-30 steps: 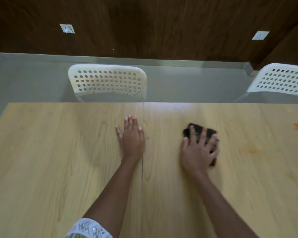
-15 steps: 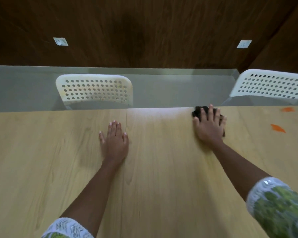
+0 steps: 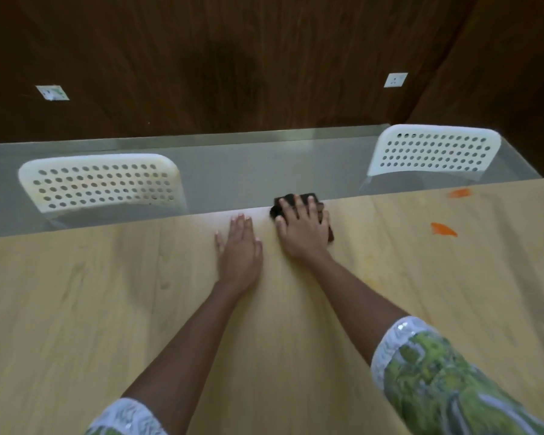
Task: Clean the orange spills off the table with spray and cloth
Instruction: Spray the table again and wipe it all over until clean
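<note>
Since half a second ago both hands sit closer together at the far edge of the table (image 3: 107, 309), and I see the cloth almost at the same place by that edge. I keep the right hand (image 3: 302, 230) flat on the dark cloth (image 3: 296, 197), fingers straight and a little spread, pressing it down so only its far and side borders show. I rest the left hand (image 3: 241, 246) just beside it, palm down on the bare wood, fingers straight and together. Well to the right, two orange spills (image 3: 443, 230) (image 3: 459, 193) lie on the table. Beyond the edge stand two white perforated chairs (image 3: 101, 186) (image 3: 434, 150).
</note>
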